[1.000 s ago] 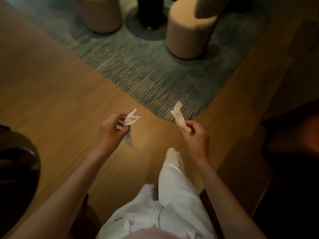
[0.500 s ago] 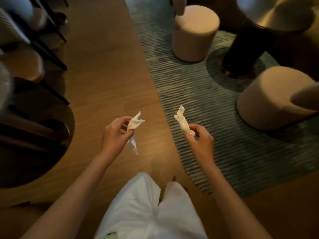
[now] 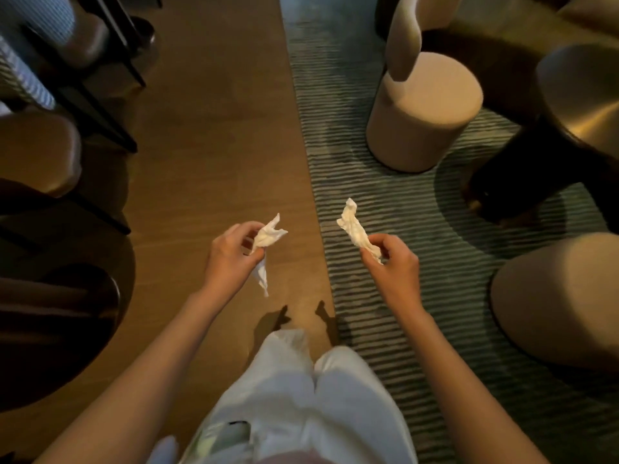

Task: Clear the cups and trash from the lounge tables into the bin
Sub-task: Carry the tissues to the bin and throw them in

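Crumpled tissue [image 3: 268,234] — left hand [image 3: 231,259]; twisted tissue [image 3: 356,231] — right hand [image 3: 395,267].

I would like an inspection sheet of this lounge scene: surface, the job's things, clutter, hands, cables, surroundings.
Surface: wooden floor on the left, striped rug on the right.
Job's things: two crumpled white napkins, left napkin and right napkin, both off the floor; no cup or bin seen.
Clutter: nothing seen.
Hands: left hand pinches the left napkin; right hand pinches the right napkin.
Cables: nothing seen.
Surroundings: beige round stools, dark table base, dark-legged chairs at left.
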`<move>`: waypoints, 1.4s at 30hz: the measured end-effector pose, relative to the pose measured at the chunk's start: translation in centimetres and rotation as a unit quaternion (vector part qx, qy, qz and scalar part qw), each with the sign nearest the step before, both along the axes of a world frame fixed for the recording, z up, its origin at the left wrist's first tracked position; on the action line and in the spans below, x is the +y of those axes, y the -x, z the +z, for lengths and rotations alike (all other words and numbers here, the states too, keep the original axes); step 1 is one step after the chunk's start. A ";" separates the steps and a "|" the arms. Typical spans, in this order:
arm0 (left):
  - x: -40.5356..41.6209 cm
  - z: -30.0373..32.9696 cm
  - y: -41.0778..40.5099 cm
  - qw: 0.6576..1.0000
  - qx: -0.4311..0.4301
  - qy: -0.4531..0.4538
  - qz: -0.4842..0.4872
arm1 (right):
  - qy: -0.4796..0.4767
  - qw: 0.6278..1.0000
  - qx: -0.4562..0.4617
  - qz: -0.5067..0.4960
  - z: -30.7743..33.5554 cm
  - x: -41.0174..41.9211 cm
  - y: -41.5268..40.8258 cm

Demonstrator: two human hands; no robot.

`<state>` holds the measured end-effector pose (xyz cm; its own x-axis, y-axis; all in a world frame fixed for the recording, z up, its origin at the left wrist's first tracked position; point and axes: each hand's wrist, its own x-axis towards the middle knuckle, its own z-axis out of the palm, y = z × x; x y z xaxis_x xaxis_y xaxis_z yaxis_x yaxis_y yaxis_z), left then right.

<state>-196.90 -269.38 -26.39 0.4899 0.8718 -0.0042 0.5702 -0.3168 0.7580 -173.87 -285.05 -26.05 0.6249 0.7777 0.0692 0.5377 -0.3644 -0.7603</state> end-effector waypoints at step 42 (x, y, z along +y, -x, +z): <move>97.0 3.8 -62.4 0.998 -0.046 -0.021 -0.044 | -0.051 0.998 0.028 -0.006 2.2 95.8 -59.4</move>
<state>-134.51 -172.40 -22.55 0.5616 0.8235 0.0804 0.4667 -0.3955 0.7910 -114.44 -189.20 -23.82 0.6397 0.7604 0.1117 0.4891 -0.2907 -0.8223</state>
